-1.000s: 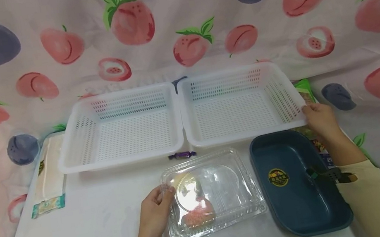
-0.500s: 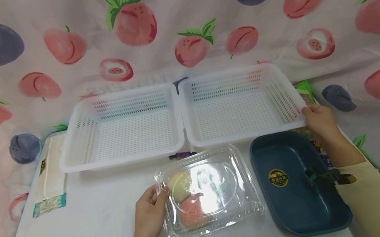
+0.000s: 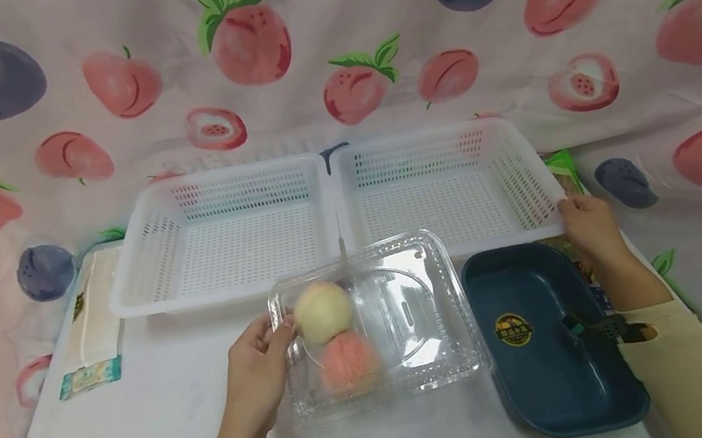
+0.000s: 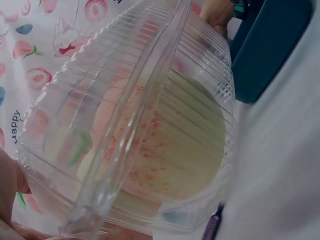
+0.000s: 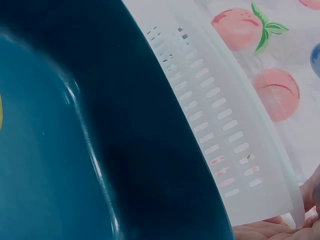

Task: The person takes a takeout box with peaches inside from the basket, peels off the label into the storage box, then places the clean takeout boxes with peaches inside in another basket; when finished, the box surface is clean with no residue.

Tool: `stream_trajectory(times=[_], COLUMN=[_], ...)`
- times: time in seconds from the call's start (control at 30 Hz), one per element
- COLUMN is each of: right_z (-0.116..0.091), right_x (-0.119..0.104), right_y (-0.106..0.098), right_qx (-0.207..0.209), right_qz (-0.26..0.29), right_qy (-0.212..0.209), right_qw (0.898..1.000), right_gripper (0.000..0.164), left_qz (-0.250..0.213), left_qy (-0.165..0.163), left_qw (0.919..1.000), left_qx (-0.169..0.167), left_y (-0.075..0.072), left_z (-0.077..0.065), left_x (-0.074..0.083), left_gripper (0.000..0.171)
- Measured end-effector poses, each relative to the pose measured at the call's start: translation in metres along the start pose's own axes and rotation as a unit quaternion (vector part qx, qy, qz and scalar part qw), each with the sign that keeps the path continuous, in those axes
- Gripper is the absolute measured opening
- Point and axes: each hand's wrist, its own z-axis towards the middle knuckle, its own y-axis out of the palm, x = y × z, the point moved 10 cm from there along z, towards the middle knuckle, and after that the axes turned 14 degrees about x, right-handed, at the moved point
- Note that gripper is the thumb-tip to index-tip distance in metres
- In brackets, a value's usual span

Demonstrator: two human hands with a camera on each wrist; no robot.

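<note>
My left hand (image 3: 254, 381) grips the left edge of a clear plastic clamshell box (image 3: 436, 301), thumb on top. Inside the box, at its left side, are a pale yellow peach (image 3: 323, 312) and a pink peach (image 3: 349, 362). The box is raised and tilted, overlapping the baskets' front rims in the head view. In the left wrist view its lid and base meet along a ribbed seam. My right hand (image 3: 592, 226) holds the front right corner of the right white basket (image 3: 507, 238). In the right wrist view, fingers curl under that basket's corner (image 5: 296, 210).
A left white basket (image 3: 197, 300) stands beside the right one. The dark blue-green basin (image 3: 552, 379) lies under my right forearm. A purple-wrapped candy (image 4: 213, 225) shows in the left wrist view. Flat packages (image 3: 94, 308) lie at left; a green packet (image 3: 563, 168) shows at right.
My left hand has lifted the clamshell box up and forward, tilting it, and the peaches inside show more clearly. The box now covers the candy in the head view. My right hand stays put.
</note>
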Motion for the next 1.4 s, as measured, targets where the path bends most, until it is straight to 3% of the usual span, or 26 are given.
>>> stream_trajectory(times=[0.17, 0.4, 0.63, 0.9, 1.13, 1.4], right_z=[-0.003, -0.004, -0.002, -0.003, -0.003, -0.004], right_x=[0.001, 0.000, -0.002, -0.003, -0.004, -0.005], right_y=[0.001, 0.001, 0.003, 0.004, 0.003, 0.003], right_qx=[-0.004, -0.004, 0.010, 0.010, 0.003, 0.000], right_qz=[0.006, 0.002, -0.017, -0.025, -0.033, -0.051], right_qy=[0.004, -0.006, -0.025, -0.040, -0.053, -0.068], right_qw=[1.000, 1.000, 0.999, 0.999, 0.998, 0.996], right_gripper=[0.059, 0.060, 0.060, 0.061, 0.060, 0.059], left_qz=[-0.029, -0.030, -0.030, -0.039, -0.015, 0.026], left_qy=[0.019, 0.050, 0.052, 0.057, 0.099, 0.111], left_qw=[0.9994, 0.9983, 0.9982, 0.9976, 0.9950, 0.9935], left_qx=[-0.010, -0.001, -0.001, -0.009, 0.002, 0.000], left_y=[0.003, 0.009, 0.023, 0.046, 0.064, 0.094], left_z=[0.010, 0.029, 0.046, 0.062, 0.074, 0.084], left_x=[0.022, 0.047, 0.062, 0.083, 0.106, 0.122], left_gripper=[0.042, 0.040, 0.040, 0.045, 0.035, 0.031])
